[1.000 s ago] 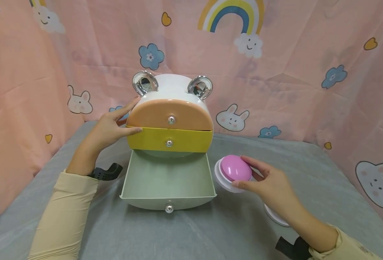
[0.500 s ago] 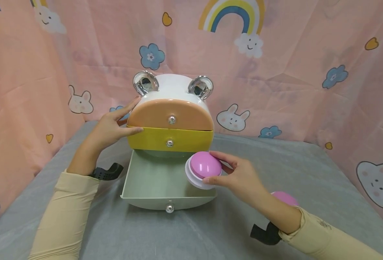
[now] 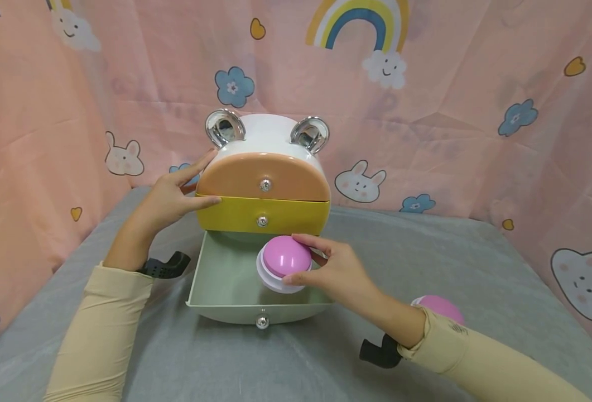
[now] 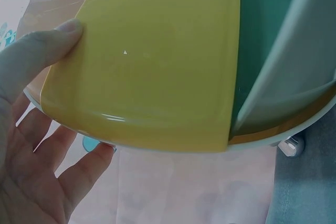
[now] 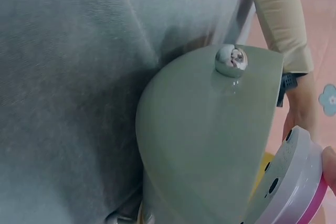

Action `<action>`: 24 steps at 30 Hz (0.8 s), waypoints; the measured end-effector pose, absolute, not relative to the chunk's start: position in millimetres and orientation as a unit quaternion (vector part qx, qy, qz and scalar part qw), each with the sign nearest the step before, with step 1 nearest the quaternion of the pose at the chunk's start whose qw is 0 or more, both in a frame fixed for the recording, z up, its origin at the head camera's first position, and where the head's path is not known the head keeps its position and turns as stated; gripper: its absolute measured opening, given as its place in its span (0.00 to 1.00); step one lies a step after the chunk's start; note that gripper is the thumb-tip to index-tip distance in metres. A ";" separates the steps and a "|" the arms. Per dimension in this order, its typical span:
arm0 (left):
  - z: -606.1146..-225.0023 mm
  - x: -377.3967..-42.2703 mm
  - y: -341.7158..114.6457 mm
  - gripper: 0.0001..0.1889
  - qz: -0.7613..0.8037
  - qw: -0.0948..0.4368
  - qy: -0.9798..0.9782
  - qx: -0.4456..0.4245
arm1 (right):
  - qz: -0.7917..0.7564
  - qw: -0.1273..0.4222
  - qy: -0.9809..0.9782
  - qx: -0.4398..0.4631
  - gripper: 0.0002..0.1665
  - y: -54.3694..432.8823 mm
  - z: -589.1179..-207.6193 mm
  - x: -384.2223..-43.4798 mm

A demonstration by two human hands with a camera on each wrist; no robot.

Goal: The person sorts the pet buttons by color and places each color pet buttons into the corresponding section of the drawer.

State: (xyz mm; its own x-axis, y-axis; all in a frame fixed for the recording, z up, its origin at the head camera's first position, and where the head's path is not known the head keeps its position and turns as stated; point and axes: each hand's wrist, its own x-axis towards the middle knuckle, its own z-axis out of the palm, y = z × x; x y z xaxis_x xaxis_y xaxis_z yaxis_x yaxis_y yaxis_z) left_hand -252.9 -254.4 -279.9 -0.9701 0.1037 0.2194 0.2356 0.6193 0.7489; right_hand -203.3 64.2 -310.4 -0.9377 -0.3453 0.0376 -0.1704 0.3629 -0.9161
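Note:
My right hand (image 3: pixel 343 273) holds a round push button with a pink dome (image 3: pixel 287 255) and white base, thumb and fingers at its side. It is over the pulled-out pale green bottom drawer (image 3: pixel 225 279). In the right wrist view the button's white underside (image 5: pixel 281 177) shows dark holes, above the drawer front (image 5: pixel 194 124). My left hand (image 3: pixel 167 198) grips the left side of the small drawer cabinet (image 3: pixel 265 131). Its thumb (image 4: pixel 58 40) presses on the yellow middle drawer (image 4: pixel 152 66), and its fingers lie along the side.
A second pink button (image 3: pixel 441 308) sits on the grey cloth (image 3: pixel 476 262) at the right, partly behind my right forearm. The orange top drawer (image 3: pixel 235 173) is closed, with a silver knob. Two silver ears (image 3: pixel 312 135) top the cabinet. Behind hangs a pink printed curtain (image 3: pixel 451 145).
My right hand has carried the button leftward from beside the cabinet to over the green drawer. The second button has come into fuller view. My left hand stays in place.

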 end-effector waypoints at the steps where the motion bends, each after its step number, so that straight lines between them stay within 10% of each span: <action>1: -279.8 -253.3 -254.4 0.45 -0.426 0.077 -0.896 -0.096 | -0.544 0.082 0.820 -0.159 0.39 62.1 -311.1 -203.7; 24: -280.8 -252.2 -255.4 0.44 -0.427 0.084 -0.894 -0.104 | -0.529 0.107 0.826 -0.164 0.38 29.9 -329.1 -203.2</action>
